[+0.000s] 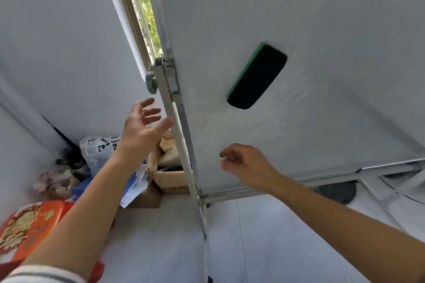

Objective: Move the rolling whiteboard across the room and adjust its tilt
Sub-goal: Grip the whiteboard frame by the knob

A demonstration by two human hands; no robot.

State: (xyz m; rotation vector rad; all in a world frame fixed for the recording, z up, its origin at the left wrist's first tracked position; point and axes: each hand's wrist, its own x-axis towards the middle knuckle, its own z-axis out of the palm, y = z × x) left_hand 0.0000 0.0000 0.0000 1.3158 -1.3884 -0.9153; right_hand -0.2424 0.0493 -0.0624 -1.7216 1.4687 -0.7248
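The whiteboard point(322, 18) fills the upper right of the head view, its white face tilted toward me. A green-backed black eraser point(256, 76) clings to it. The stand's left post point(184, 156) runs down the board's left edge, with a grey tilt knob point(151, 82) on its outer side. My left hand point(142, 126) is open with fingers spread, just left of the post and below the knob, the index fingertip near the post. My right hand point(243, 165) hovers in front of the board's lower part, fingers loosely curled, holding nothing.
Clutter sits in the left corner: an orange box point(30, 225), a cardboard box point(170, 177) with wood pieces, a white plastic bag point(96, 149) and a blue item. A window point(145, 7) lies behind the post. The stand's lower bar point(299, 184) crosses above the pale tiled floor point(264, 236).
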